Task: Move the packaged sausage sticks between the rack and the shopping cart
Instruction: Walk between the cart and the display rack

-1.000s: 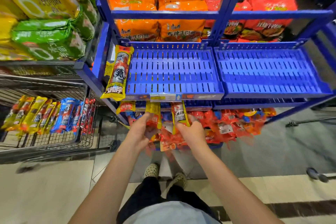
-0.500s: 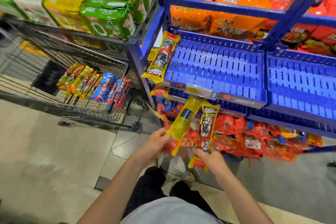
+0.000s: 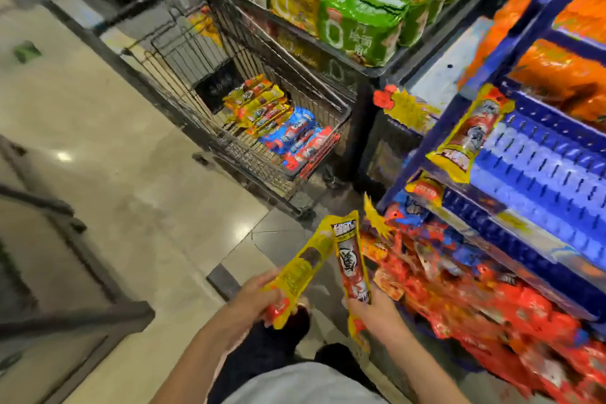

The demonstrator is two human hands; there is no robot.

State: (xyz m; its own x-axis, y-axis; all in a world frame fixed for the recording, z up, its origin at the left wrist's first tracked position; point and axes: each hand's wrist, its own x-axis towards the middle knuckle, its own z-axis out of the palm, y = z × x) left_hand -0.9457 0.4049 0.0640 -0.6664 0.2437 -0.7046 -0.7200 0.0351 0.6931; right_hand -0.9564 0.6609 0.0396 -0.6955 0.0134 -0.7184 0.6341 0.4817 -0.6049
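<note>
A: Gripping one pack each: left hand [image 3: 259, 297] curled round the lower end of a long yellow film-wrapped sausage stick [image 3: 305, 262], right hand [image 3: 373, 310] pinching the bottom of a second yellow-and-red stick pack [image 3: 349, 262]. Both hands closed on their loads.
B: Long axes?
A: Both run up and away from the hands, upper ends nearly meeting.
B: Cart, from the hands?
A: The dark wire shopping cart [image 3: 259, 167] lies ahead and slightly left, well apart from both. A row of yellow, blue and red stick packs [image 3: 275, 118] lies side by side on its floor.
B: Nearer hand?
A: Left, I judge; it is on the cart side. The blue slotted plastic rack [image 3: 541, 154] stands right of the right hand, one yellow pack [image 3: 472, 131] leaning at its shelf edge.
B: Next move?
A: Likely a forward reach over the near rim, packs turned to match the row.
</note>
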